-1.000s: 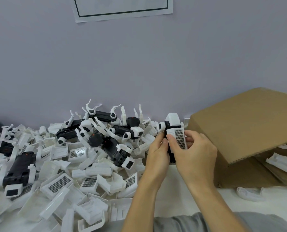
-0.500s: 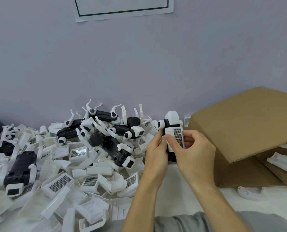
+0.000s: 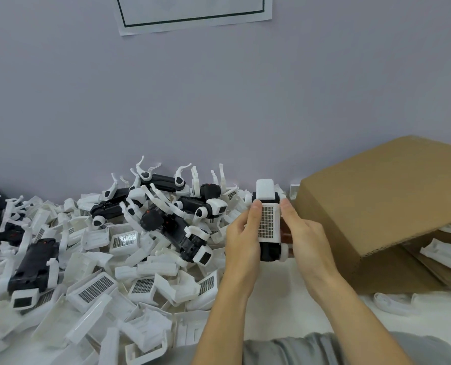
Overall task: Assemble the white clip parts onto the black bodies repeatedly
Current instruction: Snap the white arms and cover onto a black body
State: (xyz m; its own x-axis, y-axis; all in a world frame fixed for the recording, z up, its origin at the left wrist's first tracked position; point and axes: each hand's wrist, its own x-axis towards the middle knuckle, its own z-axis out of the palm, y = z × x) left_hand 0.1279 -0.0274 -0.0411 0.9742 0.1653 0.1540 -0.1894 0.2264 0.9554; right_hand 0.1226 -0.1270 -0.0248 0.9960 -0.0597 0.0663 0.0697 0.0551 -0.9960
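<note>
— What are your fingers doing?

— My left thumb (image 3: 254, 214) lies pressed along one edge of the white clip (image 3: 267, 222), my right thumb (image 3: 287, 213) along the other. The rest of the fingers are curled behind the piece, out of my sight. So the left hand (image 3: 243, 241) and the right hand (image 3: 307, 242) grip it from both sides.

— And the clip itself?

— It sits flat on the black body (image 3: 269, 252), grid side toward me, the body's dark end showing below it, a white cap on top.

— Where is that relative to the box?

— Just left of the cardboard box (image 3: 377, 206), held above the table (image 3: 277, 306). The pile (image 3: 95, 259) of loose clips and finished bodies lies farther left of the box, against the wall (image 3: 219, 101).
</note>
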